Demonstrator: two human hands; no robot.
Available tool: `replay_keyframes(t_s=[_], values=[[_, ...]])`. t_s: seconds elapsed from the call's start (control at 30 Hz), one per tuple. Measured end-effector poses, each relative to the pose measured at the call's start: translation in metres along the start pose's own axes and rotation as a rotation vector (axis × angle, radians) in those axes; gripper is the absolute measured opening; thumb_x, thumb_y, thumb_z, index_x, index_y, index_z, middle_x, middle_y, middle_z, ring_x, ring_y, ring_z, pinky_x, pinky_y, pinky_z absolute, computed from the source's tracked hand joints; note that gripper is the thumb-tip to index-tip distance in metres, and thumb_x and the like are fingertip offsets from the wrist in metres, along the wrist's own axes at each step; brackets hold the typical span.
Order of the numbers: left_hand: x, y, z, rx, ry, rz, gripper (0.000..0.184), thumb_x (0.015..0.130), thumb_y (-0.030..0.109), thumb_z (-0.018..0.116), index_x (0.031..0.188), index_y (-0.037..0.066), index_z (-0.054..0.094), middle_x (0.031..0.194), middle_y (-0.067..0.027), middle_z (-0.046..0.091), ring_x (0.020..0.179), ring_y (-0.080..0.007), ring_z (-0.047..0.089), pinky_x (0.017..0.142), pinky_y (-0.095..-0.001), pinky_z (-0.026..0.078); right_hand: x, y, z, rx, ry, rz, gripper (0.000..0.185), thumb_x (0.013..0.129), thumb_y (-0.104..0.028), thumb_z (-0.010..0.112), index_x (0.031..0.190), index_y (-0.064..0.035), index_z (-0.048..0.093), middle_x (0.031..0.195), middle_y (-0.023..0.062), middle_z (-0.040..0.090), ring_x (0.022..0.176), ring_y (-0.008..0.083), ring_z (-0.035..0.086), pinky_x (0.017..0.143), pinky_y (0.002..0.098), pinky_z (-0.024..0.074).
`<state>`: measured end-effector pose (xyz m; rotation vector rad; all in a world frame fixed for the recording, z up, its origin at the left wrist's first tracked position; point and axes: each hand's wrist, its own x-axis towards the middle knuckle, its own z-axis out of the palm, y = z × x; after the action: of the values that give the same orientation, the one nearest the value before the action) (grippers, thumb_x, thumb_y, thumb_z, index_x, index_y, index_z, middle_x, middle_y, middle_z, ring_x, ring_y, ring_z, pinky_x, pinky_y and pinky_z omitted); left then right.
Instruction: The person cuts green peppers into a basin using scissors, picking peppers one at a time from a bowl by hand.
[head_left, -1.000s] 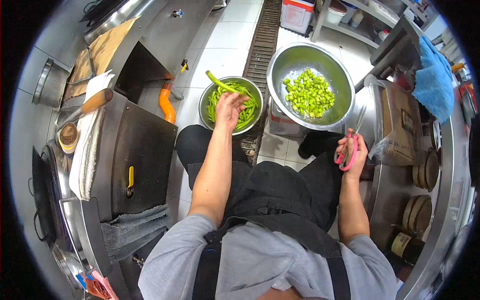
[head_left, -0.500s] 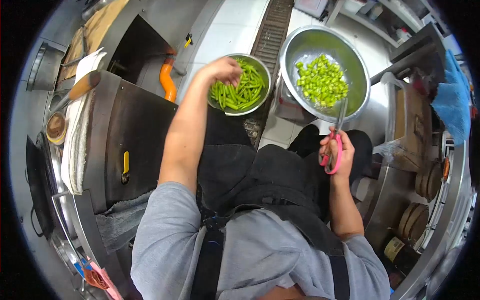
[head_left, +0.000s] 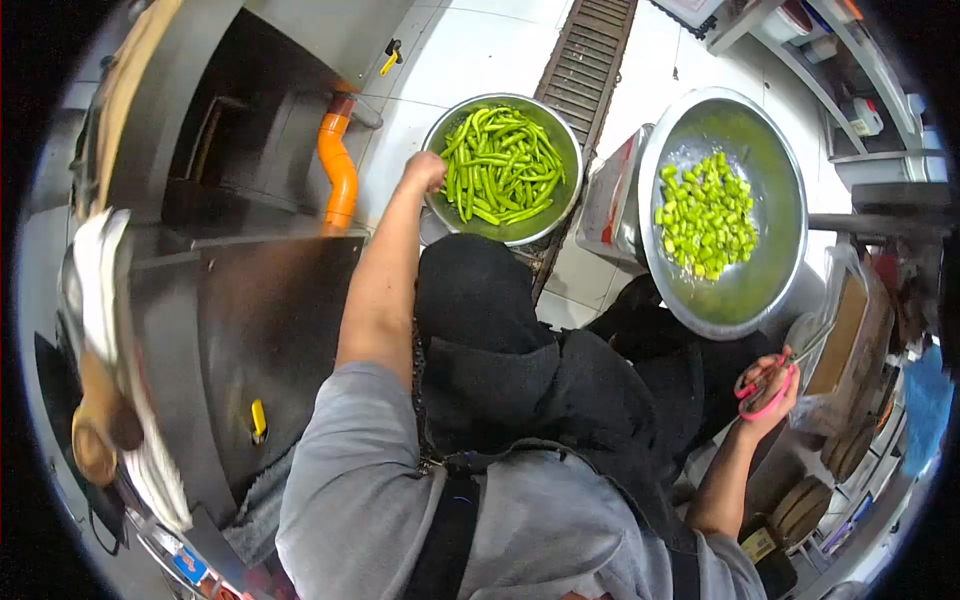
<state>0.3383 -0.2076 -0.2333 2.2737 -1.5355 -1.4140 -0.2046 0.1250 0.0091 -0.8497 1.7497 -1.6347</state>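
Note:
My left hand [head_left: 428,172] is closed at the left rim of a smaller steel bowl [head_left: 575,180], its fingertips partly hidden. Whole long green chili peppers [head_left: 503,165] fill this bowl. Off to the right, my right hand [head_left: 768,392] holds scissors [head_left: 760,398] by their pink handles, the metal blades pointing up and right. A larger steel bowl [head_left: 680,285], tilted in view, has short cut green pieces [head_left: 706,215] gathered in its middle. The scissors are below this bowl and apart from it.
A floor drain grate [head_left: 590,60] runs behind the smaller bowl. An orange pipe [head_left: 338,170] and steel cabinet [head_left: 270,340] stand at left. A container [head_left: 612,195] sits beside the larger bowl. At right are a plastic-wrapped box [head_left: 838,335] and shelves [head_left: 800,75].
My left hand has moved from above the peppers to the bowl's left rim. My right hand has carried the scissors right and down, away from the larger bowl. The camera view has shifted.

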Motion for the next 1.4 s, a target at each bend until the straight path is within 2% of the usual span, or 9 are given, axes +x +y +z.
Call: replay_keyframes(t_s=[0.1, 0.2, 0.33, 0.43, 0.7, 0.77, 0.87, 1.1, 1.4], values=[[0.028, -0.002, 0.032, 0.319, 0.283, 0.049, 0.022, 0.076, 0.013, 0.057, 0.093, 0.000, 0.066, 0.097, -0.0208, 0.067, 0.090, -0.0355, 0.066, 0.081, -0.0408, 0.052, 0.005, 0.016, 0.000, -0.072, 0.055, 0.052, 0.046, 0.095, -0.032, 0.056, 0.123, 0.0037, 0.048, 0.079, 0.0078, 0.059, 0.057, 0.0115, 0.053, 0.051, 0.0224, 0.0443], [0.052, 0.000, 0.039, 0.315, 0.272, -0.022, 0.029, 0.076, 0.014, 0.059, 0.103, 0.002, 0.063, 0.115, -0.0226, 0.061, 0.109, -0.0361, 0.057, 0.091, -0.0420, 0.047, 0.013, 0.021, 0.011, -0.164, 0.120, 0.066, 0.049, 0.096, -0.037, 0.053, 0.122, 0.0038, 0.049, 0.076, 0.0067, 0.058, 0.057, 0.0107, 0.053, 0.052, 0.0218, 0.0431], [0.085, -0.013, 0.049, 0.310, 0.360, 0.207, 0.036, 0.079, 0.013, 0.056, 0.114, 0.003, 0.057, 0.117, -0.0237, 0.059, 0.110, -0.0383, 0.055, 0.095, -0.0440, 0.044, 0.019, 0.017, 0.025, -0.302, 0.180, 0.059, 0.052, 0.095, -0.043, 0.052, 0.118, 0.0040, 0.052, 0.074, 0.0055, 0.057, 0.055, 0.0097, 0.051, 0.051, 0.0208, 0.0404], [0.110, -0.023, 0.062, 0.295, 0.314, 0.075, 0.033, 0.081, 0.010, 0.052, 0.113, 0.003, 0.057, 0.115, -0.0244, 0.059, 0.109, -0.0391, 0.055, 0.096, -0.0441, 0.044, 0.020, 0.019, 0.023, -0.338, 0.224, 0.083, 0.052, 0.094, -0.044, 0.053, 0.113, 0.0039, 0.054, 0.075, 0.0046, 0.056, 0.055, 0.0089, 0.050, 0.050, 0.0203, 0.0385], [0.056, -0.002, 0.045, 0.151, 0.425, 0.142, 0.034, 0.084, 0.017, 0.055, 0.117, 0.008, 0.058, 0.104, -0.0230, 0.064, 0.101, -0.0422, 0.059, 0.089, -0.0464, 0.047, 0.020, 0.009, 0.025, -0.344, 0.245, 0.124, 0.032, 0.095, -0.026, 0.053, 0.106, 0.0035, 0.058, 0.074, 0.0069, 0.061, 0.054, 0.0096, 0.053, 0.049, 0.0202, 0.0401], [0.038, 0.011, 0.034, 0.112, 0.455, 0.195, 0.037, 0.086, 0.015, 0.055, 0.121, 0.004, 0.055, 0.105, -0.0211, 0.065, 0.098, -0.0359, 0.062, 0.082, -0.0426, 0.050, 0.014, 0.011, 0.020, -0.227, 0.184, 0.111, 0.030, 0.093, -0.023, 0.055, 0.108, 0.0041, 0.056, 0.075, 0.0083, 0.061, 0.055, 0.0111, 0.054, 0.049, 0.0209, 0.0416], [-0.045, 0.075, -0.002, -0.835, 0.182, 0.182, 0.027, 0.094, 0.010, 0.048, 0.119, 0.001, 0.051, 0.101, -0.0077, 0.062, 0.090, -0.0168, 0.062, 0.069, -0.0264, 0.050, 0.006, 0.007, 0.020, -0.029, 0.165, 0.124, 0.032, 0.090, -0.018, 0.059, 0.113, 0.0025, 0.052, 0.081, 0.0105, 0.063, 0.060, 0.0154, 0.059, 0.051, 0.0233, 0.0457], [-0.238, 0.225, -0.049, -0.795, -0.262, 0.621, 0.025, 0.096, 0.018, 0.052, 0.116, 0.003, 0.054, 0.099, -0.0062, 0.064, 0.089, -0.0155, 0.063, 0.066, -0.0252, 0.049, -0.025, -0.054, 0.068, 0.338, -0.029, 0.156, 0.029, 0.083, -0.008, 0.059, 0.109, 0.0013, 0.048, 0.093, 0.0134, 0.062, 0.068, 0.0208, 0.064, 0.059, 0.0295, 0.0523], [-0.344, 0.300, 0.048, -0.535, -0.666, 0.810, 0.027, 0.094, 0.018, 0.053, 0.116, 0.001, 0.054, 0.092, -0.0076, 0.064, 0.081, -0.0159, 0.064, 0.059, -0.0243, 0.049, -0.034, -0.042, 0.077, 0.253, -0.329, 0.205, 0.036, 0.089, -0.021, 0.065, 0.112, 0.0016, 0.049, 0.082, 0.0076, 0.059, 0.069, 0.0145, 0.060, 0.058, 0.0262, 0.0484]])
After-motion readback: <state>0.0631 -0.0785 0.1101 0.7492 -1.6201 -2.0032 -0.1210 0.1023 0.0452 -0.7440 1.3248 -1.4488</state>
